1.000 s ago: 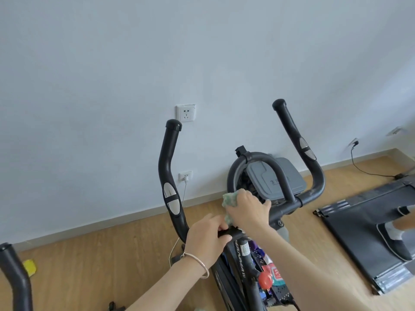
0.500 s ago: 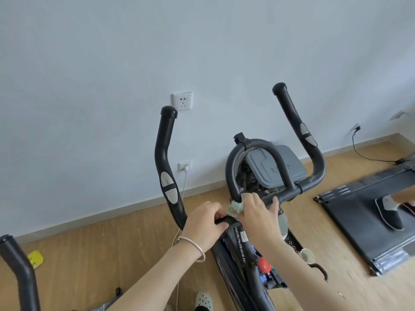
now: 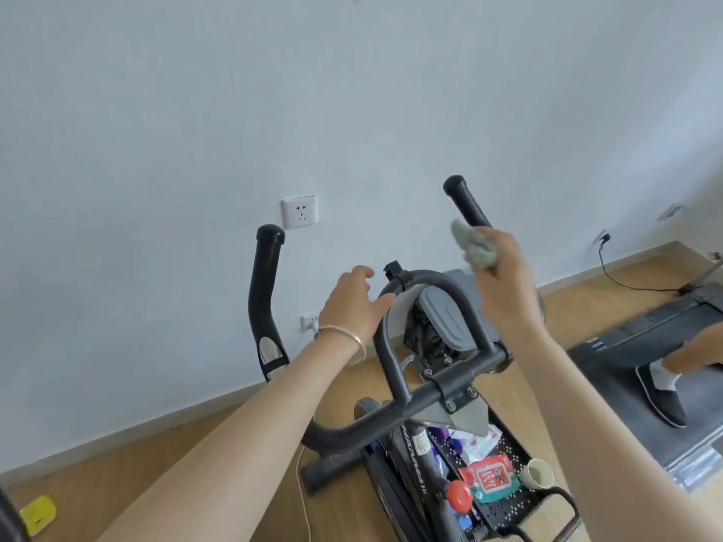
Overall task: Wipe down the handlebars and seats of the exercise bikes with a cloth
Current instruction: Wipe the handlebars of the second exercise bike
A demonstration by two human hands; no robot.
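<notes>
Both our hands hover mid-frame over the handlebars [image 3: 375, 418]. Our left hand [image 3: 354, 307] spreads loose fingers beside the centre loop; we cannot tell whether it touches. Our right hand [image 3: 502, 267] clutches the blurred cloth [image 3: 471, 246] at the upper-right grip, hiding that grip's lower stretch.

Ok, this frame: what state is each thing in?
left hand: open, fingers at the loop bar.
right hand: raised, grips the cloth.
cloth: bunched, beside the right grip.
upper socket: nothing plugged in.
lower socket: plug in.
far-right socket: black cord plugged in.
</notes>
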